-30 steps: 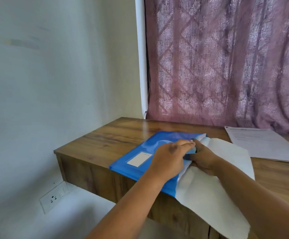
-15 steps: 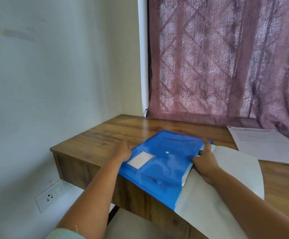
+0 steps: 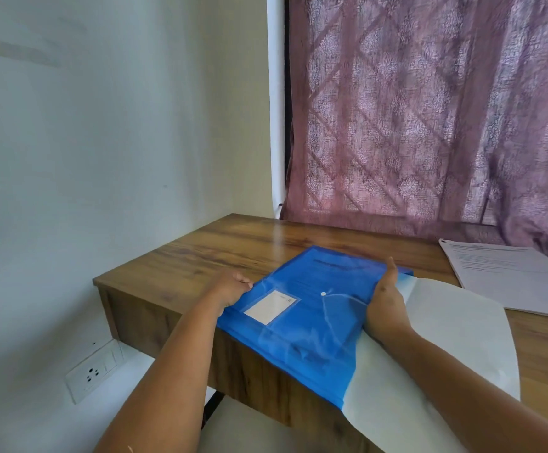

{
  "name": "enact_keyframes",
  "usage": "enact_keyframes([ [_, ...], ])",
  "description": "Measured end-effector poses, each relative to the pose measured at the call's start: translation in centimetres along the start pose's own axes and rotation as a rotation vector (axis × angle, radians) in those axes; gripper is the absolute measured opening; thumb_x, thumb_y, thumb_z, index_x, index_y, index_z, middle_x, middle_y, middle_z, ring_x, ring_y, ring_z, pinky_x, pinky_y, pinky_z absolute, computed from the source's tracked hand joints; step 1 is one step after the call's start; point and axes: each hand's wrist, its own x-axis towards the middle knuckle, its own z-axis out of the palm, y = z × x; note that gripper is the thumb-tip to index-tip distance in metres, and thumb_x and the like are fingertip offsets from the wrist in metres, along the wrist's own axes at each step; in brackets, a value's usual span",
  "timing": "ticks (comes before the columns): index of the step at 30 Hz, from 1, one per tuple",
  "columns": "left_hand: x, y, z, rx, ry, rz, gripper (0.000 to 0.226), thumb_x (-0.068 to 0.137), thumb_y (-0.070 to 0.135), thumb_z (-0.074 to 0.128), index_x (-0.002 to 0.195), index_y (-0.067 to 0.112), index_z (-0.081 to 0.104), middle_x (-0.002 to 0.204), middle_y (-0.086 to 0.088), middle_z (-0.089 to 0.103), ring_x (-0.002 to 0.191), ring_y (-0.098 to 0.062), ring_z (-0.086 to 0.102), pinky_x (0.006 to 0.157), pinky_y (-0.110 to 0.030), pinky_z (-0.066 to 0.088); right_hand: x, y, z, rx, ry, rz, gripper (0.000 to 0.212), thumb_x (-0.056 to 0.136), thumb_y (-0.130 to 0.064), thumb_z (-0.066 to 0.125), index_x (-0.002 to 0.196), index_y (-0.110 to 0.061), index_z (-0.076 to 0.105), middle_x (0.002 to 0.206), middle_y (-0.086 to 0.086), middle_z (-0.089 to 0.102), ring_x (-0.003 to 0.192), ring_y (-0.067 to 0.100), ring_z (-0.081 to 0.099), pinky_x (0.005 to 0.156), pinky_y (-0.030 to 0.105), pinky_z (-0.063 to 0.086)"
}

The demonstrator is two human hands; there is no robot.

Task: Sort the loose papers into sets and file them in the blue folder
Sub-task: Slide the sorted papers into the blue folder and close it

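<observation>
The blue folder (image 3: 305, 308) lies closed on the wooden desk (image 3: 220, 250), its near end hanging over the front edge. It has a white label and a white snap button on top. My left hand (image 3: 231, 286) grips the folder's left edge with curled fingers. My right hand (image 3: 385, 302) holds the right edge, thumb up along the side. A large white sheet (image 3: 446, 341) lies under and to the right of the folder, also overhanging the desk. A stack of printed papers (image 3: 508, 276) rests at the far right.
A pale wall (image 3: 86, 158) runs along the left, with a white socket (image 3: 94, 374) low down below the desk. A mauve patterned curtain (image 3: 429, 109) hangs behind the desk. Bare wood shows at the desk's left and back.
My left hand left the folder's flap near my right hand and moved to the left edge. The flap is now shut and both hands hold the folder's sides.
</observation>
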Motion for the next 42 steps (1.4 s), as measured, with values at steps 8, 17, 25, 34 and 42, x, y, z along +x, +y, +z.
enact_keyframes([
  [8,0.3,-0.9,0.0,-0.138,0.003,-0.037,0.015,0.092,0.021,0.067,0.104,0.012,0.07,0.11,-0.004,0.066,0.097,-0.013,0.057,0.068,-0.019,0.042,1.9,1.6,0.1,-0.055,0.05,0.124,0.094,0.086,0.001,0.056,0.149,0.004,-0.014,0.13,0.022,0.052,0.118,0.039,0.051,0.098,0.034,0.038],
  [17,0.0,-0.9,-2.0,-0.08,-0.277,-0.034,0.024,0.1,0.016,0.052,0.116,0.019,0.069,0.114,0.001,0.068,0.106,-0.015,0.061,0.087,-0.027,0.048,2.7,2.1,-1.5,0.722,0.047,0.417,0.029,0.075,0.003,0.077,0.097,0.004,0.057,0.088,0.021,0.064,0.076,0.033,0.065,0.066,0.039,0.059],
  [25,-0.5,-1.0,-1.8,-0.031,-0.223,0.026,0.024,0.1,0.016,0.053,0.115,0.023,0.07,0.114,0.003,0.067,0.104,-0.013,0.061,0.08,-0.024,0.047,2.0,1.4,-0.7,0.325,-0.042,0.204,0.027,0.08,-0.001,0.065,0.107,-0.003,0.064,0.105,0.016,0.067,0.097,0.039,0.064,0.087,0.047,0.055],
  [34,-1.0,-1.4,-1.1,-0.003,-0.131,0.118,0.026,0.1,0.013,0.051,0.12,0.017,0.067,0.117,0.002,0.064,0.1,-0.008,0.057,0.077,-0.017,0.042,1.1,0.1,-3.1,0.743,-0.17,0.508,0.009,0.091,-0.007,0.064,0.089,-0.001,0.059,0.079,0.013,0.063,0.067,0.017,0.058,0.052,0.02,0.056],
  [42,-1.3,-1.3,-0.9,-0.047,-0.102,0.114,0.023,0.1,0.011,0.052,0.114,0.017,0.069,0.11,0.005,0.065,0.097,-0.007,0.057,0.074,-0.016,0.043,-1.0,-1.3,-2.6,0.437,-0.547,0.407,0.014,0.097,-0.018,0.056,0.106,-0.012,0.065,0.083,0.004,0.073,0.062,0.009,0.066,0.063,0.018,0.051],
])
